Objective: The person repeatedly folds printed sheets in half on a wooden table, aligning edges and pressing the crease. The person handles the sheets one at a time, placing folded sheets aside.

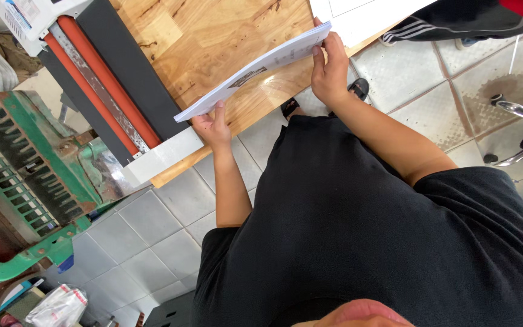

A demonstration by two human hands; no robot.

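I hold a thin stack of white printed sheets [255,69] edge-on above a wooden table [213,36]. My left hand [213,127] grips the stack's lower left corner, near the table's front edge. My right hand [329,66] grips the upper right end of the stack. The sheets slant from lower left to upper right, and a small dark picture shows on the top sheet. To the left of the stack a roller machine [107,85] with orange rollers, a dark grey bed and a white end plate lies on the table.
An old green cast-iron machine [25,175] stands at left on the grey tiled floor [158,224]. Another person's dark striped sleeve [455,21] and white sheets [358,15] are at top right. A metal chair base [513,109] sits at right. A plastic bag [59,306] lies bottom left.
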